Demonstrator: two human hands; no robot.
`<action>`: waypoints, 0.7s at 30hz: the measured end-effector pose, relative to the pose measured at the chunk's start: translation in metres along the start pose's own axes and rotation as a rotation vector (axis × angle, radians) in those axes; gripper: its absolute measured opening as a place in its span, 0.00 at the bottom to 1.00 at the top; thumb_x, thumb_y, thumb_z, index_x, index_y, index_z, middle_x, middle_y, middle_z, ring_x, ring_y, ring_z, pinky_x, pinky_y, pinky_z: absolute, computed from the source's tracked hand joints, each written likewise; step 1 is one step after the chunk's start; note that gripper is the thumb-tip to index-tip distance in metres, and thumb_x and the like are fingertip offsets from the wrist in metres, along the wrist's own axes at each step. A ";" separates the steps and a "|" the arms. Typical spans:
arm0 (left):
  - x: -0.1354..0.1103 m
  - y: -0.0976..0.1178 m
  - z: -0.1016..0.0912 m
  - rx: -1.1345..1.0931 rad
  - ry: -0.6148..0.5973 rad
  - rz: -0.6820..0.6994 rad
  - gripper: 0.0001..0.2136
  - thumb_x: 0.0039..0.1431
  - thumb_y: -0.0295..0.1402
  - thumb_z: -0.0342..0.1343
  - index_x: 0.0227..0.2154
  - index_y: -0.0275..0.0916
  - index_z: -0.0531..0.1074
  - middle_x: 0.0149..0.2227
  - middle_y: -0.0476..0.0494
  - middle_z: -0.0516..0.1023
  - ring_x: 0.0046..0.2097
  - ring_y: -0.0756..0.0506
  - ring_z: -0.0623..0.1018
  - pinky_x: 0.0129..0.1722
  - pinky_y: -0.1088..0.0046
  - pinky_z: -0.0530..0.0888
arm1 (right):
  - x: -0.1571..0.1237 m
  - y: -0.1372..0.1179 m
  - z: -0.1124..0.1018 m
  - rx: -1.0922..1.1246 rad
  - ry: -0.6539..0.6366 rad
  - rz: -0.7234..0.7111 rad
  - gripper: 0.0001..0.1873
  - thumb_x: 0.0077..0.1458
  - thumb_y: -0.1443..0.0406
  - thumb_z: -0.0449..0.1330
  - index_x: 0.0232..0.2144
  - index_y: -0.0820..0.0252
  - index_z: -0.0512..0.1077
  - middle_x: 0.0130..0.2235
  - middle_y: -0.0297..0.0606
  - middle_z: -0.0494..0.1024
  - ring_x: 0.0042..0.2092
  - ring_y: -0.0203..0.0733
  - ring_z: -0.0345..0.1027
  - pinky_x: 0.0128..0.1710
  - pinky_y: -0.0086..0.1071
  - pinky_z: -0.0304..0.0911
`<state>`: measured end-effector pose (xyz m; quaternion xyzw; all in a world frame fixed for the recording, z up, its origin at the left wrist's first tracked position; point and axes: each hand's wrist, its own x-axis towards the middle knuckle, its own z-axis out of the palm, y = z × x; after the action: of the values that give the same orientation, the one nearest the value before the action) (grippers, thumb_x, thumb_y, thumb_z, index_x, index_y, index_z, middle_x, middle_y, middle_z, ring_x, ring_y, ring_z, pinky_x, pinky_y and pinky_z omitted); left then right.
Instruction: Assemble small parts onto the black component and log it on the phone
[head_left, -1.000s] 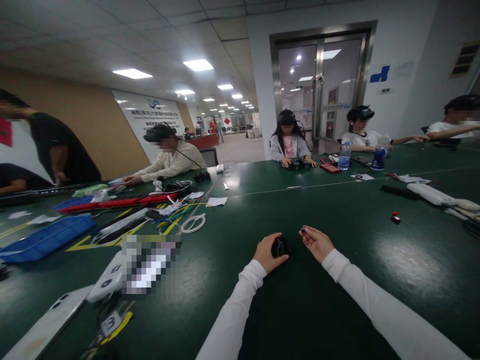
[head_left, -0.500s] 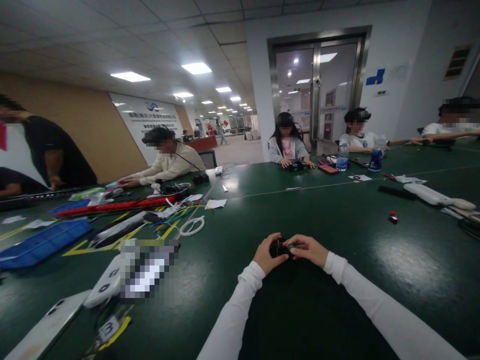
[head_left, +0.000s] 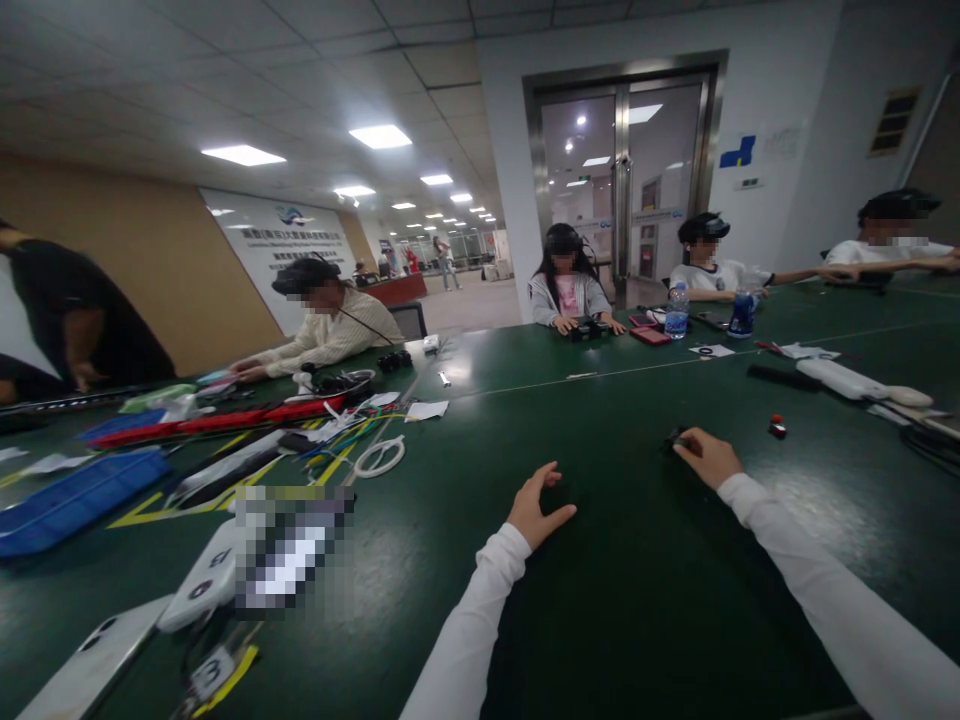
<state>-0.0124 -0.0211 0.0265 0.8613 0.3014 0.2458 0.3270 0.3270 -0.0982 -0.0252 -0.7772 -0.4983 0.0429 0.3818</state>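
My left hand rests on the green table, fingers curved apart, with nothing in it. My right hand has reached out to the right and closes its fingertips on a small black part that sits on the table. A small red and black piece lies a little further right of that hand. Both arms wear white sleeves.
On the left lie a blue tray, red strips, coloured wires, a white cable coil and white devices. A white appliance lies far right. Several people sit around the table; bottles stand near them.
The hands were together on the black part half a second ago. Now the right hand has carried it out to the right, and the left hand stays behind with nothing in it.
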 end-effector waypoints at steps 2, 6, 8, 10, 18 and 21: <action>0.001 0.000 -0.001 0.001 0.001 -0.009 0.30 0.45 0.39 0.55 0.52 0.41 0.53 0.48 0.40 0.66 0.49 0.44 0.66 0.50 0.58 0.61 | 0.005 0.029 -0.018 -0.060 0.059 0.059 0.10 0.43 0.60 0.55 0.30 0.58 0.67 0.28 0.38 0.73 0.31 0.41 0.68 0.33 0.33 0.60; 0.004 -0.004 -0.001 -0.005 0.008 0.007 0.29 0.45 0.39 0.55 0.52 0.41 0.53 0.47 0.40 0.66 0.48 0.44 0.67 0.49 0.58 0.62 | 0.008 0.067 -0.046 -0.135 0.114 0.121 0.12 0.40 0.58 0.56 0.28 0.59 0.68 0.28 0.39 0.74 0.30 0.44 0.68 0.32 0.35 0.59; 0.006 -0.008 0.000 -0.019 0.021 0.031 0.29 0.45 0.39 0.55 0.52 0.39 0.53 0.47 0.39 0.66 0.47 0.44 0.67 0.49 0.59 0.62 | 0.009 0.075 -0.053 -0.148 0.110 0.127 0.12 0.39 0.58 0.56 0.27 0.58 0.69 0.27 0.37 0.74 0.30 0.43 0.68 0.31 0.33 0.59; 0.007 -0.011 0.002 -0.031 0.034 0.050 0.29 0.45 0.38 0.55 0.51 0.39 0.53 0.46 0.38 0.66 0.47 0.44 0.67 0.49 0.59 0.62 | 0.009 0.077 -0.054 -0.115 0.101 0.118 0.13 0.37 0.57 0.57 0.27 0.57 0.69 0.28 0.36 0.74 0.30 0.42 0.68 0.32 0.33 0.59; 0.008 -0.017 0.004 -0.118 0.069 0.038 0.28 0.45 0.37 0.55 0.50 0.39 0.56 0.45 0.39 0.68 0.46 0.45 0.68 0.49 0.60 0.61 | 0.005 0.045 -0.046 0.171 0.104 0.091 0.15 0.34 0.56 0.59 0.26 0.60 0.71 0.27 0.39 0.74 0.30 0.44 0.67 0.33 0.38 0.60; 0.010 -0.016 0.004 -0.218 0.114 -0.023 0.25 0.44 0.36 0.56 0.48 0.39 0.59 0.44 0.40 0.69 0.45 0.45 0.69 0.48 0.60 0.63 | -0.003 0.009 -0.027 0.263 0.093 0.056 0.15 0.37 0.57 0.58 0.28 0.61 0.70 0.29 0.39 0.74 0.31 0.43 0.68 0.34 0.37 0.61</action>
<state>-0.0093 -0.0065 0.0151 0.8018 0.3008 0.3219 0.4037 0.3444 -0.1170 -0.0133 -0.7351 -0.4483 0.0825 0.5019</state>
